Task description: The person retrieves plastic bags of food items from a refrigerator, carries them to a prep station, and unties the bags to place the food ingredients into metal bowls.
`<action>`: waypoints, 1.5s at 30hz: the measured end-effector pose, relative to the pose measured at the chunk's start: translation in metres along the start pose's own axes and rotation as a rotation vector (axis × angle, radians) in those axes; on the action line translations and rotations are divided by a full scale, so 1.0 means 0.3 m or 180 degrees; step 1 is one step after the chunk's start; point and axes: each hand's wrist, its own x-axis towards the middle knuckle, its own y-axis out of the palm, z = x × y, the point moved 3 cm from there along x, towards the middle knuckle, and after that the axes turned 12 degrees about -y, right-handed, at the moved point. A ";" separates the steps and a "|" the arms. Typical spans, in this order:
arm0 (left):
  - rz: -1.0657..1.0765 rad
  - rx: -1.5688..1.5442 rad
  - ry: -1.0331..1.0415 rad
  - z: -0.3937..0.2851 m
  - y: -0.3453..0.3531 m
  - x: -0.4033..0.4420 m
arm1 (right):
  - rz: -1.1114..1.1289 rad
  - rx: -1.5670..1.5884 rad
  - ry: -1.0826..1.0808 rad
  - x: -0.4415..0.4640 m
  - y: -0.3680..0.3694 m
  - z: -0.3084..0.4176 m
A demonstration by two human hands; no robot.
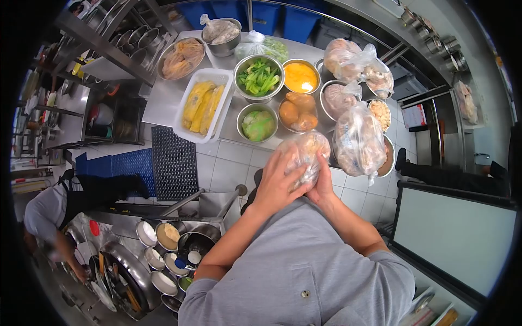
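Note:
Close to my body, I hold a clear plastic bag of pinkish-orange food between both hands. My left hand lies across its left side with fingers wrapped over it. From the right, my right hand grips the lower part of the bag. What the food is, I cannot make out. Just right of it, a larger tied bag of pale pieces rests on a metal bowl. Beyond the bag stand a bowl with orange-brown items in plastic and a bowl with a green bagged food.
The steel table carries a white tub of yellow bagged food, chopped greens, a bowl of yellow liquid and several bagged foods. A person bends over a wok station at lower left. Seasoning bowls stand nearby.

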 end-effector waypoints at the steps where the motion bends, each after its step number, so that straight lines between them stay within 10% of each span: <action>1: 0.0045 0.0016 -0.0062 0.013 0.013 -0.014 | -0.0008 0.0033 0.0050 0.009 -0.030 -0.028; 8: 0.0076 0.0213 0.0056 0.061 0.057 -0.067 | -0.0051 -0.0027 0.0430 -0.020 -0.027 -0.088; 14: -0.0018 -0.1955 -0.1635 0.176 -0.059 -0.038 | 0.0688 -0.1207 0.0380 0.011 0.032 -0.024; 27: -0.0780 -0.3761 -0.1587 0.209 -0.197 -0.068 | 0.1144 -0.2400 0.1003 0.130 -0.075 -0.014; 33: -0.0359 -0.5527 -0.0960 0.145 -0.283 0.015 | 0.2122 -0.0914 0.1174 0.127 0.052 -0.056; 35: -0.0582 -0.5308 -0.1273 0.090 -0.282 0.075 | 0.2551 0.0474 0.1547 0.140 0.114 -0.066; 40: -0.0909 -0.2441 -0.1106 0.073 -0.287 0.106 | 0.2442 0.0400 0.1590 0.157 0.165 -0.063; 45: -0.0649 -0.2156 -0.1365 0.065 -0.237 0.088 | 0.1857 0.0160 0.1030 0.183 0.078 -0.038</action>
